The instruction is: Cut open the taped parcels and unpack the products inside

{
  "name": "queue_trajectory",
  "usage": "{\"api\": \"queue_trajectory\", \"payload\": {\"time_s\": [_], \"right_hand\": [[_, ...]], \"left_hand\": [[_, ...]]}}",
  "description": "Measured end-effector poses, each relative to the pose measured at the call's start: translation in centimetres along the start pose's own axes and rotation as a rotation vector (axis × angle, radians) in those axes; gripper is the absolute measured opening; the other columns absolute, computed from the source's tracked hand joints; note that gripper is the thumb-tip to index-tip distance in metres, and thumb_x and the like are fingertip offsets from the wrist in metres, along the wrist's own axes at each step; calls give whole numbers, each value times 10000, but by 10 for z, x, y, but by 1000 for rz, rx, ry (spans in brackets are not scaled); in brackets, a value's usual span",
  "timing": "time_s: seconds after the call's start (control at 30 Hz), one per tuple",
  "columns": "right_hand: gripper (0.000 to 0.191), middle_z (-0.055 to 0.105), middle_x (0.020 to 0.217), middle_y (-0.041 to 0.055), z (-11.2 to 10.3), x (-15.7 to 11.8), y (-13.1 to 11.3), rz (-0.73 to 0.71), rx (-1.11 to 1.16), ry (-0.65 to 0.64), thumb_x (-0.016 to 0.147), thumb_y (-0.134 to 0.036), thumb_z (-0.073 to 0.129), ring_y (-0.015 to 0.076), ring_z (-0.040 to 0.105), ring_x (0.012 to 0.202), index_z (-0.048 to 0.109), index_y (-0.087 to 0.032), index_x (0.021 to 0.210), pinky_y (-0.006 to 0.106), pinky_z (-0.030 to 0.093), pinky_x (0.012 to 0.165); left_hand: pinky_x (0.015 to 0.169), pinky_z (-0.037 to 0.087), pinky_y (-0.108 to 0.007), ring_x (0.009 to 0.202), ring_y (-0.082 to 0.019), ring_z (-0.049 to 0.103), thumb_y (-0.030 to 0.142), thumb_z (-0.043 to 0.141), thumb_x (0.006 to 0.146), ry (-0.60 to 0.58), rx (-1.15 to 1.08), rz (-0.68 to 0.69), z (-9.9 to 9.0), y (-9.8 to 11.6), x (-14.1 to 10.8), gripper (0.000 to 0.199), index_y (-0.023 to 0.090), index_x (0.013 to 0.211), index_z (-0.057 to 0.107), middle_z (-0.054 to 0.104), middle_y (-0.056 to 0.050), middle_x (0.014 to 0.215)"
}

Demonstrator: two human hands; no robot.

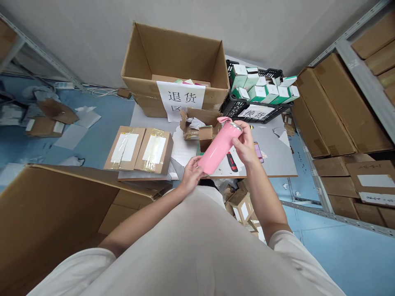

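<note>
A pink bottle with a silver rim and a pink strap is held tilted over the table's front edge, its top toward the upper right. My left hand grips its lower end. Around the rim end are the fingers of my right hand. Just behind the bottle stands an opened small carton, with crumpled white paper in a torn box beside it. A red and black box cutter lies on the table below my right hand, and a phone lies to its right.
A large open carton with a paper sign stands at the table's back. Right of it, a black crate holds several green-and-white boxes. Two taped cartons sit at the left. Another big carton is at the lower left; shelves stand right.
</note>
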State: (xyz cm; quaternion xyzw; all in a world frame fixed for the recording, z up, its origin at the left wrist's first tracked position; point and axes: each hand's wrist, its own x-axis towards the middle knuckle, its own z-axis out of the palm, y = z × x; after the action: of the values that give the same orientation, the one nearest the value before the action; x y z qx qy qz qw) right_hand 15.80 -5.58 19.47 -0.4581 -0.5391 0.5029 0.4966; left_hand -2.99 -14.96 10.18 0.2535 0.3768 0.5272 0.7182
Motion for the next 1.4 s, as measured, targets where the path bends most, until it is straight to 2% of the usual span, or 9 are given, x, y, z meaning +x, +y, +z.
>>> {"api": "queue_trajectory", "payload": {"time_s": [0.1, 0.23, 0.4, 0.57, 0.77, 0.93, 1.07, 1.2, 1.4], "right_hand": [[721, 441, 1361, 53, -3, -1, -7, -104, -92, -77, 470, -656, 813, 319, 365, 1321, 598, -297, 1058, 451, 424, 993], [684, 558, 1225, 54, -4, 0, -4, -92, -29, -139, 525, -673, 780, 294, 503, 1191, 591, -299, 1065, 462, 418, 990], [576, 599, 1119, 44, -3, 2, 11, -119, -26, -30, 620, -621, 755, 250, 558, 1081, 585, -291, 1061, 410, 458, 945], [563, 580, 1144, 43, -8, 5, 12, -174, -36, -31, 652, -614, 737, 230, 559, 1080, 563, -284, 1074, 374, 492, 883], [557, 571, 1217, 40, -8, 5, 5, -101, 57, -171, 677, -654, 690, 214, 582, 1059, 540, -298, 1079, 336, 536, 756], [416, 634, 1075, 7, -6, 4, 11, -80, 61, -109, 716, -526, 726, 163, 634, 902, 537, -287, 999, 278, 536, 660], [409, 651, 1083, 34, -28, 5, 9, -231, -13, 75, 704, -485, 754, 184, 641, 994, 540, -262, 972, 331, 536, 793], [388, 641, 1106, 83, -49, 11, 6, -507, -95, 313, 724, -387, 765, 207, 612, 1110, 537, -243, 1003, 413, 454, 976], [352, 576, 1080, 75, -19, 13, 32, -589, -398, 328, 809, -462, 649, 278, 533, 1229, 507, -246, 1048, 541, 382, 1047]], "left_hand": [[611, 531, -289, 712, -172, 645, 656, 428, 852, -33, -180, -240, 1, 5, -2, 590, 157, 1139, 560, 686, -98, 928], [510, 491, -262, 548, -150, 609, 664, 260, 903, -111, -223, -454, 1, 6, -3, 702, 93, 1122, 603, 715, -155, 864], [681, 547, -326, 793, -216, 694, 754, 386, 815, -119, -180, -319, 2, 5, 0, 748, 160, 1254, 507, 672, -156, 1096], [768, 533, -348, 821, -208, 696, 531, 788, 640, -180, -42, -143, 0, 4, -2, 833, 249, 1324, 404, 643, -95, 1143], [626, 485, -318, 614, -202, 650, 867, 277, 731, -299, -107, -411, 0, -2, -2, 891, 106, 1025, 636, 710, -118, 761], [644, 472, -308, 638, -203, 660, 901, 162, 702, -314, -64, -482, 2, -7, 0, 977, 115, 1044, 631, 705, -109, 750], [706, 492, -352, 777, -242, 683, 921, 234, 664, -283, 162, -324, -17, -10, 3, 974, 127, 1096, 599, 697, -150, 927], [880, 477, -442, 1072, -302, 605, 762, 657, 587, 13, 678, 81, -53, -7, 24, 925, 171, 1275, 481, 598, -169, 1194], [1128, 265, -550, 1395, -399, 277, 539, 876, 392, 11, 1072, 248, -65, -16, 93, 1366, 149, 1481, 148, 252, -243, 1509]]}}
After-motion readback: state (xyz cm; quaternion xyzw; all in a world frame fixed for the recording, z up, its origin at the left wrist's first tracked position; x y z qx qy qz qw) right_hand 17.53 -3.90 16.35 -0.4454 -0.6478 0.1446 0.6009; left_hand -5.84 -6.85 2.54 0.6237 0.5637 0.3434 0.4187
